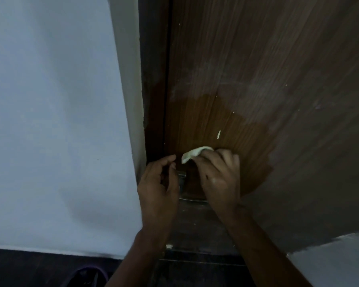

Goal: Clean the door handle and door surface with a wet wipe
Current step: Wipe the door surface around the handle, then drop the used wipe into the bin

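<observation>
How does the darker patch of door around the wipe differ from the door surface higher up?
The patch looks darker, richer brown and glossy, as if wet; the upper door looks paler, dull and hazy with smears. The patch surrounds the wipe in the right hand; the upper area lies beyond it. Both show the same wood grain.

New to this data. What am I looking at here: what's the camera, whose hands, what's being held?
There is no robot. One wide-angle camera is worn on a person's head and looks forward and down, so the two bare arms come in from the bottom edge. The brown wooden panel is a door, with a pale wall to its left. The right hand presses a crumpled white wipe against the door. A darker, glossier patch spreads above it, which looks like wet, wiped wood. The left hand is half curled by the door's edge, holding nothing I can see. A bit of metal handle hardware shows between the hands.
</observation>
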A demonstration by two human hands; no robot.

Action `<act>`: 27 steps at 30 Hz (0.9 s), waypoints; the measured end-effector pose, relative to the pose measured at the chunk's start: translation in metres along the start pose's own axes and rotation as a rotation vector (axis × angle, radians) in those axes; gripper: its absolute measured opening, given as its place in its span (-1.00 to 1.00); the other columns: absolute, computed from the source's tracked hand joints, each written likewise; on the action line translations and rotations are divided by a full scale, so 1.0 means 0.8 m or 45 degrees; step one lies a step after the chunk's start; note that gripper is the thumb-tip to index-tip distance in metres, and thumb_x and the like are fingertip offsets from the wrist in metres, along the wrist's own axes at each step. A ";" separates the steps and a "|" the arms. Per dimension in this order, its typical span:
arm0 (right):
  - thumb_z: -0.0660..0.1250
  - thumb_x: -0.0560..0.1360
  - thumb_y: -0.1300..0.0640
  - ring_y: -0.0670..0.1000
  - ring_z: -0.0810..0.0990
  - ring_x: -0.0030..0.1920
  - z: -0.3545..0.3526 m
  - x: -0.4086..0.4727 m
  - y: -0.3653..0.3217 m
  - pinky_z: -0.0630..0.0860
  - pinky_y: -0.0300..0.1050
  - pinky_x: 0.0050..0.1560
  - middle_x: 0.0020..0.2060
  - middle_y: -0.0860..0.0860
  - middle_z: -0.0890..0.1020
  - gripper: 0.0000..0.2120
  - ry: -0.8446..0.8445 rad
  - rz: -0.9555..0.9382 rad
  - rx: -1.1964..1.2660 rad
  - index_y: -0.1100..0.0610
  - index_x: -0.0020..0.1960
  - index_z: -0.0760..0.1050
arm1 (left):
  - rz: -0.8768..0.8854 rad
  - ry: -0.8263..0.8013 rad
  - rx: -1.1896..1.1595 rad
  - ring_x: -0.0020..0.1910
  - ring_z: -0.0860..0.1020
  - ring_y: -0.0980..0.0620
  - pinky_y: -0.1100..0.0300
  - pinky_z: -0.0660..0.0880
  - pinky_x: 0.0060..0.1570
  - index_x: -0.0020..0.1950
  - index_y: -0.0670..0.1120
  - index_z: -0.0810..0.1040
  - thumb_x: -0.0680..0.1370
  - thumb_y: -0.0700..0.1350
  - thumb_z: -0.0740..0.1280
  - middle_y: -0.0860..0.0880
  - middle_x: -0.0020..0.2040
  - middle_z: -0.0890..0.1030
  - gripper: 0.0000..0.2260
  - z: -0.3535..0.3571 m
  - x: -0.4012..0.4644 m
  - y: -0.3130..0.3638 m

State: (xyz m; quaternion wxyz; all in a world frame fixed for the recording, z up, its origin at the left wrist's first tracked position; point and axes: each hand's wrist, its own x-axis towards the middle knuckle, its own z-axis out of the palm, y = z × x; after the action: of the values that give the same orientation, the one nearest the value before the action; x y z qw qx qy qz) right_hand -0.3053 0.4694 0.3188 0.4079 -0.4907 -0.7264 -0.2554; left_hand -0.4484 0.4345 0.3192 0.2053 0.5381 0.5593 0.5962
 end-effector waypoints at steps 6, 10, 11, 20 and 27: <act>0.48 0.50 0.22 -0.05 0.56 -0.02 -0.015 -0.011 -0.022 0.53 -0.21 -0.02 -0.06 -0.01 0.67 -0.86 0.121 0.388 0.325 0.15 0.06 0.68 | 0.023 0.004 0.067 0.07 0.56 0.35 0.57 0.42 0.02 0.16 0.01 0.64 0.58 -0.11 0.32 0.20 0.04 0.62 -0.81 -0.012 -0.015 -0.012; 0.50 0.45 0.27 -0.12 0.61 -0.01 -0.020 -0.028 -0.060 0.55 -0.39 0.01 -0.03 0.01 0.66 -0.82 -0.106 0.511 0.618 0.18 0.05 0.68 | 0.027 -0.044 0.177 0.00 0.57 0.28 0.50 0.44 0.00 0.14 -0.01 0.64 0.59 -0.22 0.35 0.15 0.01 0.64 -0.81 -0.044 -0.047 -0.041; 0.51 0.44 0.28 -0.14 0.63 -0.01 -0.019 -0.036 -0.069 0.56 -0.40 0.00 -0.03 0.02 0.67 -0.82 -0.188 0.555 0.703 0.19 0.04 0.68 | 0.018 -0.044 0.222 -0.03 0.57 0.26 0.49 0.43 -0.04 0.12 -0.01 0.64 0.59 -0.25 0.35 0.15 -0.01 0.63 -0.81 -0.056 -0.059 -0.051; 0.51 0.40 0.36 -0.15 0.64 -0.07 0.026 -0.140 -0.187 0.60 -0.28 -0.05 -0.10 -0.13 0.60 -0.85 -0.918 0.652 1.255 0.17 -0.08 0.71 | -0.513 0.194 0.550 -0.07 0.56 0.25 0.48 0.41 -0.10 0.09 0.03 0.64 0.58 -0.24 0.37 0.18 -0.06 0.61 -0.81 -0.178 -0.205 -0.111; 0.55 0.36 0.28 -0.07 0.62 -0.19 0.064 -0.191 -0.319 0.46 -0.44 -0.15 -0.18 0.02 0.67 -0.88 -1.227 0.293 1.275 0.17 -0.14 0.67 | -0.855 0.552 0.589 -0.04 0.59 0.24 0.49 0.42 -0.12 0.07 0.00 0.67 0.56 -0.28 0.36 0.14 -0.03 0.67 -0.79 -0.287 -0.268 -0.143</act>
State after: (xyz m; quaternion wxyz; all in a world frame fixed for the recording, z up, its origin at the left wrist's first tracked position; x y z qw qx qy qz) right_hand -0.5296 0.3325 0.1698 0.2420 -0.3761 -0.8000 0.4000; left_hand -0.6167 0.1839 0.1765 0.1398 0.2218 0.8510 0.4550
